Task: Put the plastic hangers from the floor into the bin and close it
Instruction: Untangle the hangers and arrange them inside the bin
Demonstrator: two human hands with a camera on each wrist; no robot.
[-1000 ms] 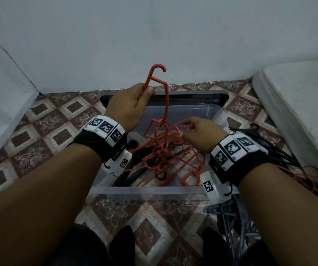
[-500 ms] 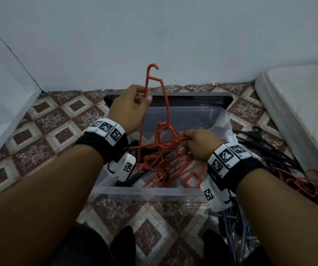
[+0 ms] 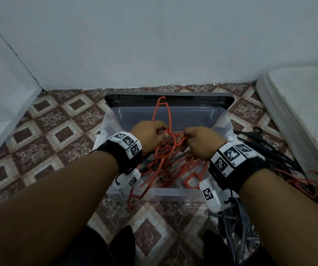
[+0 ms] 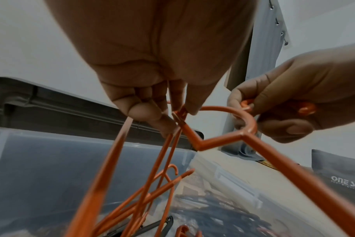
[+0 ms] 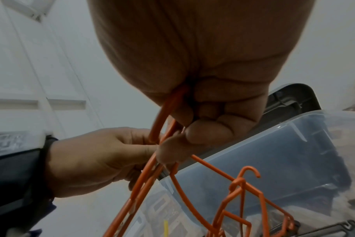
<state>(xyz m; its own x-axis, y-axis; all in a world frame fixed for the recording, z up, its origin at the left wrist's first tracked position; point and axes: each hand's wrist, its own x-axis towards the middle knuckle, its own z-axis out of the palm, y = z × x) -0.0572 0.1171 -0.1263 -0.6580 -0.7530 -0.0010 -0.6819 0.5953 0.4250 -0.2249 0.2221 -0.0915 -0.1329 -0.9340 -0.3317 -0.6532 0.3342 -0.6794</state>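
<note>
A clear plastic bin (image 3: pixel 163 191) stands open on the tiled floor, its dark grey lid (image 3: pixel 173 97) lying behind it by the wall. A tangle of orange hangers (image 3: pixel 165 166) fills the bin, with black ones under them. My left hand (image 3: pixel 159 131) pinches an orange hanger whose hook (image 3: pixel 161 101) points up. My right hand (image 3: pixel 189 138) grips the tangle close beside it. In the left wrist view the left fingers (image 4: pixel 152 115) pinch thin orange bars and the right hand (image 4: pixel 284 110) holds a hook loop (image 4: pixel 248 126). The right wrist view shows curled right fingers (image 5: pixel 205 131) on orange hangers (image 5: pixel 164 112).
A pile of black and orange hangers (image 3: pixel 273 152) lies on the floor right of the bin, with grey ones (image 3: pixel 233 227) nearer me. A white mattress (image 3: pixel 304 112) borders the right side. One orange hanger (image 3: pixel 134 196) hangs over the bin's front rim. A white ledge (image 3: pixel 2 96) stands on the left.
My left hand has come down from high above the bin with its hanger. Both hands now sit close together over the tangle, and the raised hook has dropped low.
</note>
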